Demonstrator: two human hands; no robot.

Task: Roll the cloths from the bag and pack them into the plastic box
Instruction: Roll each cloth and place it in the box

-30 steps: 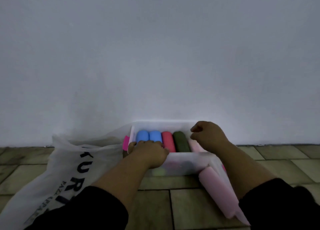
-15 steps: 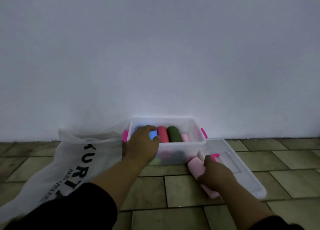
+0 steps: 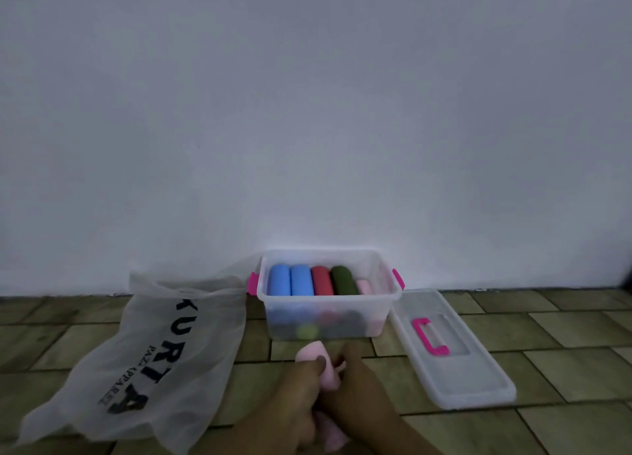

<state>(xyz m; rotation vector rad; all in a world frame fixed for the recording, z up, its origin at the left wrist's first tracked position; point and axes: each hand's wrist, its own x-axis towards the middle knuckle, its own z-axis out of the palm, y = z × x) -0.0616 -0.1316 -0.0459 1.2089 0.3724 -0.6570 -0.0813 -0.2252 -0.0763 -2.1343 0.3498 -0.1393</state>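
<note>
Holding the pink roll (image 3: 313, 356) in left grip (image 3: 298, 403) and right grip (image 3: 359, 395), with the box (image 3: 328, 297) just ahead. Could unroll if held loosely, or jam in the thin gap left inside.

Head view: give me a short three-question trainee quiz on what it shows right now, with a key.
1. True or false: the lid sits on the box.
2. The left hand and right hand grip which roll? A blue, B pink, C green.
3. How many blue rolls show in the box?
Key: 1 false; 2 B, the pink roll; 3 two.
</note>
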